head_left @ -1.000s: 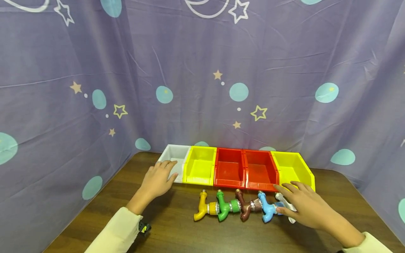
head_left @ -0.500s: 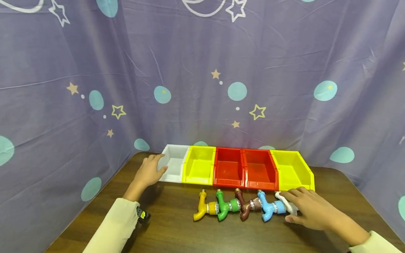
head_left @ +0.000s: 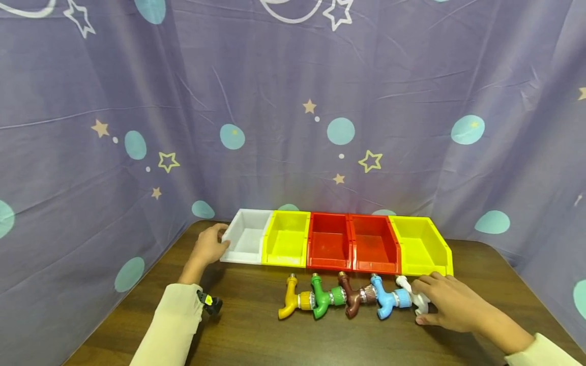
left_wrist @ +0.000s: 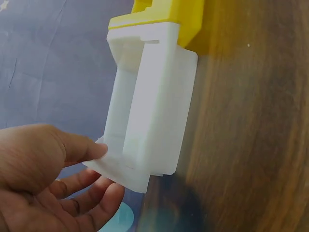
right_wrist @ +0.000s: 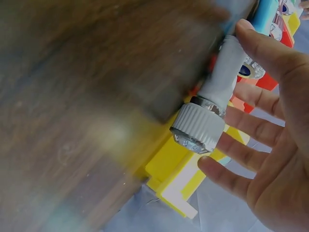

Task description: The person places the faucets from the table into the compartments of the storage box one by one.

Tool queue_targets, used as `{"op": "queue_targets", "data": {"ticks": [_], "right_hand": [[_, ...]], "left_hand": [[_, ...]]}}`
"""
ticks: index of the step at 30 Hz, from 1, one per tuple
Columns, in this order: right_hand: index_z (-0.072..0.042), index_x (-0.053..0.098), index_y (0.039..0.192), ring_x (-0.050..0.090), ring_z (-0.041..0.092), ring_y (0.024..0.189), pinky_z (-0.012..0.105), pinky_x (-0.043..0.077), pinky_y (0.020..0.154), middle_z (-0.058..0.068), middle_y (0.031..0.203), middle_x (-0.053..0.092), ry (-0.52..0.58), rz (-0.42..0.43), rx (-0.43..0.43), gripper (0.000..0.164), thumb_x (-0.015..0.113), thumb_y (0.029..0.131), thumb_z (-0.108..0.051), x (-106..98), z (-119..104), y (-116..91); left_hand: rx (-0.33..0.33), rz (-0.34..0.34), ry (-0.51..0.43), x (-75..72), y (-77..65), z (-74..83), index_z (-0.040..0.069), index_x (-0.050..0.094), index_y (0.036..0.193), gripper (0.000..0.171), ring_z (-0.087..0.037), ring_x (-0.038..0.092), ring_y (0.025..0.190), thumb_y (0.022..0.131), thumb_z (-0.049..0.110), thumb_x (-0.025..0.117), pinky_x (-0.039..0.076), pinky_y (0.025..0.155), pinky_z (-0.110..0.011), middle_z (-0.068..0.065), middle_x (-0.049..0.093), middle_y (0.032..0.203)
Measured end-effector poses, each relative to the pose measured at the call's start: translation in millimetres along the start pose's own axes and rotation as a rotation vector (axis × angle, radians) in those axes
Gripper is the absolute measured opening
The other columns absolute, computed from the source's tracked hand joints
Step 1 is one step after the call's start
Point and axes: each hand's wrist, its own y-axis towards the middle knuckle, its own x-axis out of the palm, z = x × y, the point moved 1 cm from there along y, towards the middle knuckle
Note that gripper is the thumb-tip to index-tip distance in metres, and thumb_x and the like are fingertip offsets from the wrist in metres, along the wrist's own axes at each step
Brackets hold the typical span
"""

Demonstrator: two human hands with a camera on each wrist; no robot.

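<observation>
Five parts of colour stand out: a yellow faucet (head_left: 289, 300), a green faucet (head_left: 322, 297), a brown faucet (head_left: 351, 296) and a light blue faucet (head_left: 386, 298) lie in a row, with a white faucet (head_left: 419, 300) at the right end. My right hand (head_left: 450, 302) holds the white faucet, thumb at its spout and fingers behind its body, near its ribbed knob (right_wrist: 200, 123). At the far left my left hand (head_left: 208, 246) grips the outer side of the white bin (head_left: 244, 239). In the left wrist view its thumb is inside the rim, fingers outside.
Right of the white bin stand a yellow bin (head_left: 286, 241), two red bins (head_left: 329, 244) and another yellow bin (head_left: 421, 249), side by side along the back of the wooden table (head_left: 320, 340). A patterned curtain (head_left: 274, 101) hangs behind and at both sides.
My left hand has moved left, from over the white bin's front to its outer side. My right hand has moved slightly right and closed in around the white faucet.
</observation>
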Motion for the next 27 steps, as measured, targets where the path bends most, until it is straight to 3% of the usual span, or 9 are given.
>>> {"op": "queue_targets", "data": {"ticks": [8,15,27], "right_hand": [[-0.030,0.064,0.114,0.056,0.011,0.098,0.042,0.051,0.076,-0.017,0.109,0.060,0.030,-0.006,-0.093,0.044,0.081,0.081,-0.055,2,9,-3],[-0.037,0.064,0.119,0.057,0.014,0.105,0.044,0.053,0.081,-0.016,0.118,0.063,0.072,-0.020,-0.155,0.046,0.085,0.079,-0.045,1,16,-10],[-0.042,0.065,0.115,0.053,0.013,0.106,0.047,0.050,0.080,-0.018,0.118,0.061,0.050,-0.011,-0.149,0.045,0.088,0.076,-0.039,0,18,-15]], "left_hand": [[-0.051,0.018,-0.046,1.1,-1.3,-4.0,-0.001,0.062,0.131,0.044,-0.032,0.063,0.088,0.089,0.006,0.073,0.053,0.074,-0.046,-0.017,0.068,0.096],[-0.071,0.032,-0.040,2.1,-1.1,-3.9,0.001,0.063,0.132,0.044,-0.026,0.057,0.080,0.090,0.008,0.073,0.048,0.073,-0.042,-0.011,0.062,0.090],[-0.107,0.036,-0.077,2.6,-2.9,-3.9,0.002,0.062,0.134,0.046,-0.030,0.060,0.087,0.090,0.007,0.073,0.051,0.078,-0.047,-0.014,0.066,0.093]]}}
